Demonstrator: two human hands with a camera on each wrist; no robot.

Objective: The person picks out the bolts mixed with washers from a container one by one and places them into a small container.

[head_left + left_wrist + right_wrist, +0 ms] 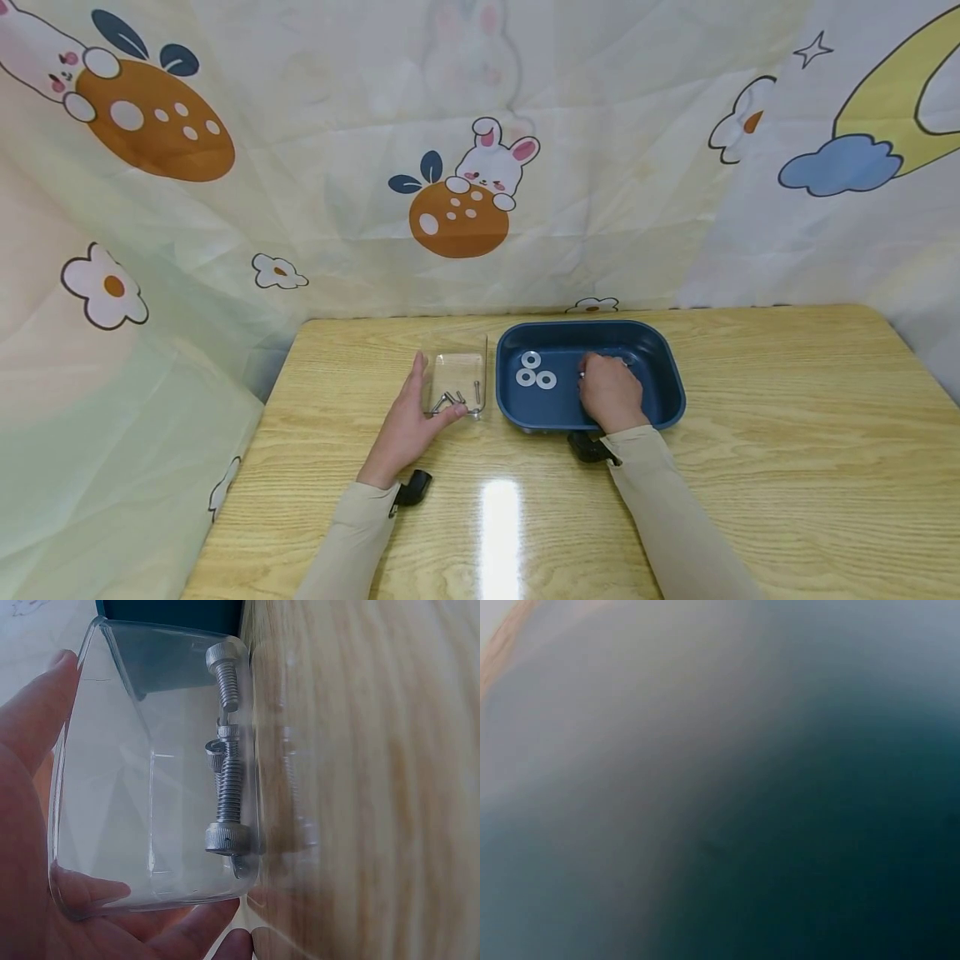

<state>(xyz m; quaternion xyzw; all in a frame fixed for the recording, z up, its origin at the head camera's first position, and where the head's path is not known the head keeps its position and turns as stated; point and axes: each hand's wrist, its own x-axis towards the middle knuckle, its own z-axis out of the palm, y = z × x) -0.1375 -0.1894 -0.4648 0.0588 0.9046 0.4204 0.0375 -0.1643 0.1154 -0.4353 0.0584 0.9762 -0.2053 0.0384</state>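
A clear plastic box [459, 367] stands on the table with several socket-head bolts [228, 787] lying in it. My left hand [405, 429] holds it at the near left corner, thumb along the near side and fingers along the left side. To its right is a dark blue tray [517, 412] with three flat washers [527, 377] in its left part. Inside the tray's right part, my right hand [611, 392] has curled fingers pointing down, and a small bright metal piece shows at its fingertips. Its exact kind is hidden. The right wrist view is too blurred to help.
The wooden table [787, 450] reaches back to a patterned cloth [337, 208] hanging behind it. Box and tray stand side by side with a narrow gap. Something small, partly covered by the right hand, lies near the tray's back right.
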